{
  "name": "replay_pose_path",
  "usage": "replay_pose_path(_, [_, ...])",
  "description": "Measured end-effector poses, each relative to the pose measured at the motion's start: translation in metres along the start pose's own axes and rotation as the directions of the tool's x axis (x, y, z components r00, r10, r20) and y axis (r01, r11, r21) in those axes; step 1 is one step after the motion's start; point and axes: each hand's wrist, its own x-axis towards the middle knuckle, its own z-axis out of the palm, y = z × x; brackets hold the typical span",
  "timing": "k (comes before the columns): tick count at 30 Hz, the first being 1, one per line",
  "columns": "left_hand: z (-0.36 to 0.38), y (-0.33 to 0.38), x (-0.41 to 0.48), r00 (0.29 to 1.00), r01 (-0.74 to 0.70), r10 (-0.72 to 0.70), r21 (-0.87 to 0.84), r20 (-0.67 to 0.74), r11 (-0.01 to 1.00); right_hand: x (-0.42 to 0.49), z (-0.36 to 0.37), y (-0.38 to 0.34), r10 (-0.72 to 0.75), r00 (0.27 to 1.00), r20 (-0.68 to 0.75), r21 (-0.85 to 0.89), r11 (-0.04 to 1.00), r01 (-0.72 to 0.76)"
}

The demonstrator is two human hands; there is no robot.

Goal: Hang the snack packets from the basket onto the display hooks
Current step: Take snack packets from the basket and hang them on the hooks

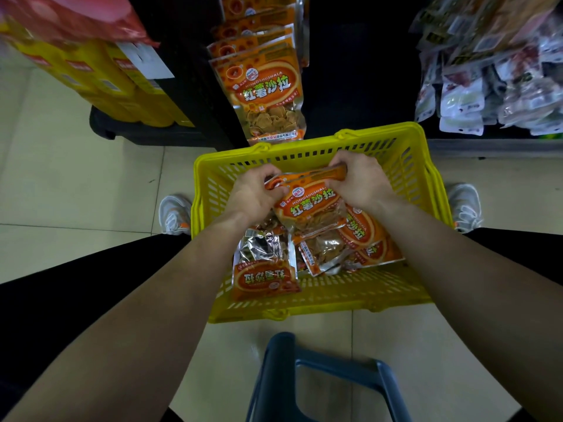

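Left hand [254, 193] and right hand [359, 181] both grasp an orange snack packet [310, 205] by its top, mid-frame over the yellow basket [426, 190].

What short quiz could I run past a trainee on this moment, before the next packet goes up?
1. True or false: the left hand and the right hand both grip the raised orange packet over the yellow basket.
2. Where are the hanging packets of the same print? A: straight ahead, beyond the basket. B: among the pale packs at right. C: on the yellow stack at left.
3. How does the print on the near-left packet in the basket read from the camera?
Key: 1 true; 2 A; 3 upside down.
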Motion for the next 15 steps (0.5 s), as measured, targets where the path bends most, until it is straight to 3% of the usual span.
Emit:
replay_pose_path(5, [0.002,0.002,0.000,1.000,-0.012,0.011,0.036,0.020,0.999,0.000,0.001,-0.010,-0.109,0.993,0.052,-0.125,0.986,0.115])
replay_pose_path(9, [0.003,0.005,-0.001,0.989,-0.047,0.056,0.067,-0.138,0.997,0.001,0.004,-0.010,-0.055,0.997,0.058,-0.010,0.998,0.056])
replay_pose_path(12, [-0.001,0.012,0.003,0.953,-0.163,0.197,0.158,-0.231,0.974,0.002,0.004,-0.007,-0.029,0.997,0.068,0.062,0.998,0.024])
replay_pose_path(15, [-0.004,0.018,0.006,0.926,-0.305,0.347,0.246,-0.149,0.920,0.003,0.004,-0.007,-0.016,0.997,0.070,0.110,0.994,0.008])
